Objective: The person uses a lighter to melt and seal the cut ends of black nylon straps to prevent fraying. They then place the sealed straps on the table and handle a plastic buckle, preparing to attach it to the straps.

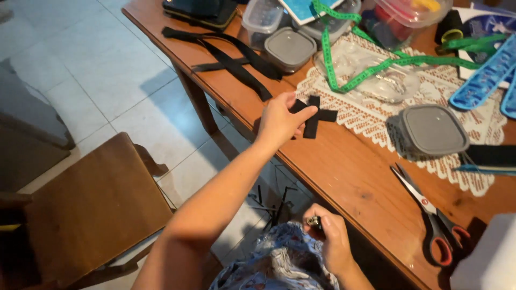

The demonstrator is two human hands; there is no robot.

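Black strap cross [314,115]: pinched at its near arm by the outstretched left hand [279,121] over the table edge [344,177], well beyond the right hand [328,239], which is closed on a small metal piece [313,221] at the lap.

1 head view looks steeply down, close, over the wooden table [344,177] edge.
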